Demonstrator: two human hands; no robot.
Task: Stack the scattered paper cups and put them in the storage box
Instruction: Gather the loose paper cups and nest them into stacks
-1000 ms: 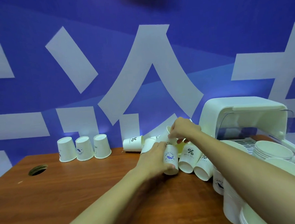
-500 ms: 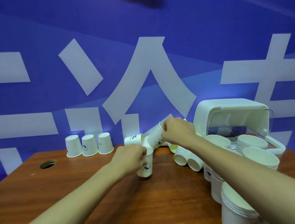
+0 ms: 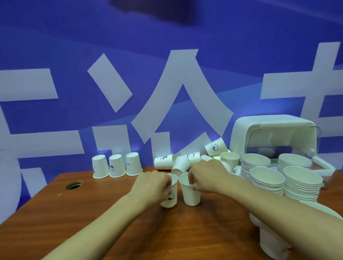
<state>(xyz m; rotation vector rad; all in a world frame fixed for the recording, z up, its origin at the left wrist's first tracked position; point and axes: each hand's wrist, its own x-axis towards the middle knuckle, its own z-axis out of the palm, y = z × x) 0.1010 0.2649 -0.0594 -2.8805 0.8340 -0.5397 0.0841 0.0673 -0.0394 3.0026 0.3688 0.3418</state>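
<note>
The left hand (image 3: 151, 185) grips a logo cup (image 3: 170, 198). The right hand (image 3: 206, 177) pinches the rim of a plain cup (image 3: 190, 196). Both cups stand upright side by side on the worktop (image 3: 111, 201). Loose cups (image 3: 187, 160) lie behind the hands, and stacks (image 3: 282, 176) stand before the open box (image 3: 264, 125).

Left hand (image 3: 151, 184) covering much of its cup (image 3: 172, 203), right forearm (image 3: 288, 209) hiding part of a cup stack (image 3: 272, 243) at the table's (image 3: 91, 212) right edge, cup logos (image 3: 214, 148) unreadable.
</note>
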